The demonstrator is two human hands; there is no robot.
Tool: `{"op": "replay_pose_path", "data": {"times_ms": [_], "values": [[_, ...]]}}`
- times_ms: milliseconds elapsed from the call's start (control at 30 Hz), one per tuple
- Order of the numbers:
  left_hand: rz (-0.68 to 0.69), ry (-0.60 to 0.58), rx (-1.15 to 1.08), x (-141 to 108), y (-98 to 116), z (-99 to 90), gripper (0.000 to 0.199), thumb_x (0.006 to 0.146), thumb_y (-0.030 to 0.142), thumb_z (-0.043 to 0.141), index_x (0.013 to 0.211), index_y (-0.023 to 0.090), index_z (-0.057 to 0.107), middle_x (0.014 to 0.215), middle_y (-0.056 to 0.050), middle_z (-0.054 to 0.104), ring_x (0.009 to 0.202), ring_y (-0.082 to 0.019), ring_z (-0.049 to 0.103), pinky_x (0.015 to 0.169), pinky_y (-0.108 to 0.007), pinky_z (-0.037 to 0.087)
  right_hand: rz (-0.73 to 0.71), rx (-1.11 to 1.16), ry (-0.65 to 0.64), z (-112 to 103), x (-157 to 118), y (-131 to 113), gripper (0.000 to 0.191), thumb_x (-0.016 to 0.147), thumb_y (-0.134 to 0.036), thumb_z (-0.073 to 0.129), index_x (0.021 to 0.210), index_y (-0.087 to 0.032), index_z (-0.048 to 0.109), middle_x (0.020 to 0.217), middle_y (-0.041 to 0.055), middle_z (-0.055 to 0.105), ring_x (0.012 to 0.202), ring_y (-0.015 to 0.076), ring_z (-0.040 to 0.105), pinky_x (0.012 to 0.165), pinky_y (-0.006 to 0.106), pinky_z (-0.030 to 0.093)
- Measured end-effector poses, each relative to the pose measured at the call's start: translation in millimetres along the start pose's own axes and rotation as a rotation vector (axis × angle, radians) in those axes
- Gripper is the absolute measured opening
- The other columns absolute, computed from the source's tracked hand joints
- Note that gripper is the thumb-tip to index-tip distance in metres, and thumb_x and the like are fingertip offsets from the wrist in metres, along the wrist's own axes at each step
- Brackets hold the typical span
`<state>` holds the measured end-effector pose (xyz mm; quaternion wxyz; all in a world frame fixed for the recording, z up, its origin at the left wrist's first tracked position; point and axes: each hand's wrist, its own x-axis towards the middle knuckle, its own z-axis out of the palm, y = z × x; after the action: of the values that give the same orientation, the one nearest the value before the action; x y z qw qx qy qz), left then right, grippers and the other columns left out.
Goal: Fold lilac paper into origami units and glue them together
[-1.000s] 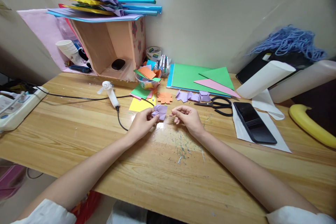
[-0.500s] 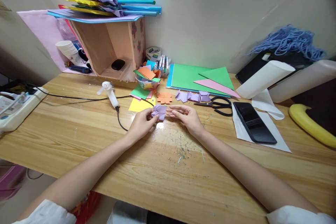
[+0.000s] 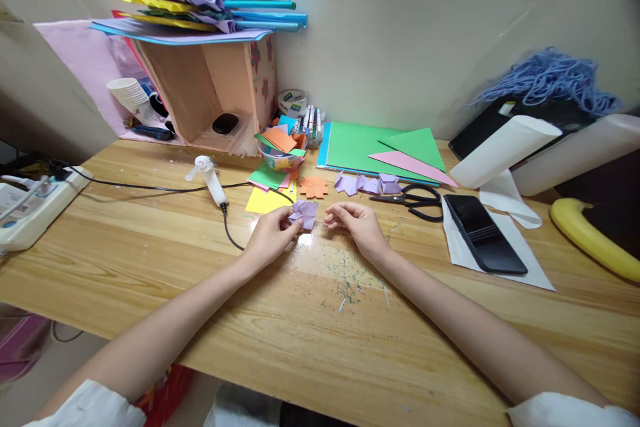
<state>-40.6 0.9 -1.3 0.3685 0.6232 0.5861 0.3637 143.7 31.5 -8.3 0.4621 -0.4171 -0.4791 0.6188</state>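
A small folded piece of purple paper [image 3: 306, 214] is pinched between the thumb and fingers of my left hand [image 3: 273, 235], just above the table. To its right, my right hand [image 3: 357, 223] hovers a short gap away, its fingers loosely bent and apart with nothing seen in them. Beyond my hands lies an orange paper flower [image 3: 313, 187]. Several folded purple paper pieces [image 3: 367, 183] sit in a row to the right of it, beside black-handled scissors [image 3: 423, 200].
A white glue gun [image 3: 213, 183] with a black cable stands left of my hands. Yellow paper [image 3: 267, 201] and a tub of paper scraps [image 3: 281, 159] lie behind. Green sheets [image 3: 360, 143] are at the back; a phone [image 3: 485, 233] and a banana [image 3: 595, 237] lie right.
My right hand has drawn slightly back to the right, away from the purple paper, and its fingers have curled in. My left hand still holds the paper in about the same place.
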Motion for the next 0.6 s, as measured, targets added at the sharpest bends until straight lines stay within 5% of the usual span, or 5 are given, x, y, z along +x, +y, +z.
{"op": "replay_pose_path", "data": {"times_ms": [300, 600], "values": [[0.001, -0.056, -0.027, 1, -3, 0.4, 0.022, 0.078, 0.037, 0.051, 0.077, 0.016, 0.057, 0.069, -0.002, 0.063, 0.061, -0.015, 0.057, 0.056, -0.024, 0.042, -0.072, -0.091, -0.027, 1, -1, 1, 0.022, 0.073, -0.039, 0.063, 0.076, -0.017, 0.066, 0.070, 0.0037, 0.066, 0.059, 0.0132, 0.061, 0.057, 0.027, 0.052], [0.030, -0.266, -0.169, -3, 5, 1.9, 0.024, 0.078, 0.037, 0.054, 0.079, 0.013, 0.060, 0.069, -0.001, 0.058, 0.061, -0.012, 0.052, 0.053, -0.021, 0.038, -0.588, -0.593, -0.112, 2, -17, 0, 0.012, 0.077, -0.028, 0.062, 0.085, -0.028, 0.071, 0.076, 0.0036, 0.063, 0.074, 0.0176, 0.057, 0.067, 0.032, 0.045]]}}
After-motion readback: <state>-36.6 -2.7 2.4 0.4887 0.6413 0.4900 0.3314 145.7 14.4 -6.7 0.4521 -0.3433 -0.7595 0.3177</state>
